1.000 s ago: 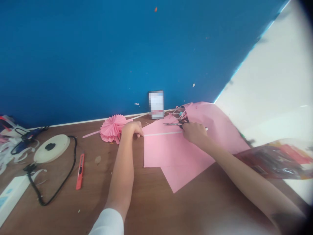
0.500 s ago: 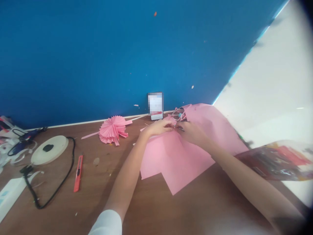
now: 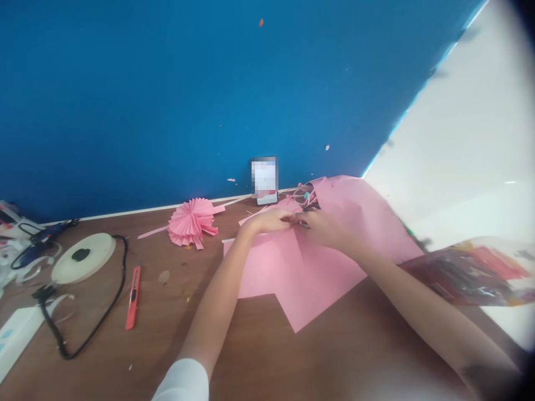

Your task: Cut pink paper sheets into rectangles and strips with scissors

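Note:
A large sheet of pink paper [image 3: 309, 278] lies on the table, creased and lifted where my hands meet at its far side. My left hand [image 3: 273, 220] is closed, its fingertips pinching the paper. Close against it, my right hand [image 3: 321, 226] has bent fingers closed on the paper at the same fold. A small dark sliver shows by the right fingers; what it is I cannot make out. Beyond my hands lie thin pink strips and loops beside another pink sheet [image 3: 355, 206]. A pleated pink paper rosette [image 3: 193, 223] rests to the left.
A phone [image 3: 264, 181] leans against the blue wall. On the left are a red box cutter [image 3: 132, 298], a pale round disc [image 3: 86, 259] with a black cable, and a white power strip [image 3: 19, 340]. A clear plastic package [image 3: 472, 273] sits at right.
My hands have drawn closer together at the fold and shifted slightly left. The paper's left edge has spread further left, past my left forearm.

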Demonstrator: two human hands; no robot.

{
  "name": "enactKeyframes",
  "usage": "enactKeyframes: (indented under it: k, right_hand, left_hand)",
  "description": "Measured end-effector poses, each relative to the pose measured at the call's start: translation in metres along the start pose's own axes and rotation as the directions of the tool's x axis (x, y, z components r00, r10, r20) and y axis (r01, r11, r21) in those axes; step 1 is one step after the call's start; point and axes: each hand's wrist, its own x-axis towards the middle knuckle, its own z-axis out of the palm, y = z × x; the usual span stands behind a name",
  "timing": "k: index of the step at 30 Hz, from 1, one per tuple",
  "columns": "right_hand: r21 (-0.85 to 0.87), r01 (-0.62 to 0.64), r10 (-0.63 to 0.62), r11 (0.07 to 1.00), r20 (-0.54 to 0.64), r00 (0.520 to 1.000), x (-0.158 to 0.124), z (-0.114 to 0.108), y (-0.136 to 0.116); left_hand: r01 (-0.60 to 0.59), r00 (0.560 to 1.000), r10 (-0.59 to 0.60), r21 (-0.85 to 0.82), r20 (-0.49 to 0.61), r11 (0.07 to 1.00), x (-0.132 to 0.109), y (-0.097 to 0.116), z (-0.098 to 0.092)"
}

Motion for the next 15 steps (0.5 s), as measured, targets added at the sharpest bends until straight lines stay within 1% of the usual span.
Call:
enactKeyframes:
  k: [3, 5, 7, 9, 11, 13, 15]
  right_hand:
    - [-0.060, 0.037, -0.040, 0.998, -0.049, 0.998, 0.000, 0.001, -0.002]
    - [-0.115, 0.042, -0.049, 0.992, -0.061, 0.997, 0.000, -0.001, -0.004]
    - [-0.147, 0.045, -0.056, 0.988, -0.076, 0.995, -0.001, -0.004, -0.005]
    - [-0.166, 0.046, -0.063, 0.985, -0.096, 0.993, -0.001, -0.005, -0.006]
    - [-0.183, 0.059, -0.080, 0.981, -0.109, 0.991, -0.001, -0.003, -0.005]
    - [-0.197, 0.090, -0.114, 0.976, -0.117, 0.986, 0.000, 0.001, -0.003]
    - [-0.205, 0.129, -0.157, 0.970, -0.130, 0.979, 0.002, 0.006, 0.000]
  left_hand:
    - [-0.003, 1.000, 0.008, -0.180, 0.027, 0.984, 0.004, -0.010, 0.005]
    - [-0.046, 0.998, 0.059, -0.324, 0.031, 0.945, 0.007, -0.018, 0.008]
    - [-0.085, 0.994, 0.104, -0.421, 0.023, 0.903, 0.008, -0.024, 0.009]
    - [-0.091, 0.994, 0.109, -0.471, 0.012, 0.877, 0.008, -0.027, 0.009]
    - [-0.067, 0.996, 0.084, -0.507, 0.011, 0.859, 0.005, -0.028, 0.009]
    - [-0.048, 0.998, 0.068, -0.552, 0.015, 0.832, 0.003, -0.027, 0.009]
    - [-0.060, 0.997, 0.081, -0.604, 0.008, 0.795, 0.000, -0.027, 0.009]
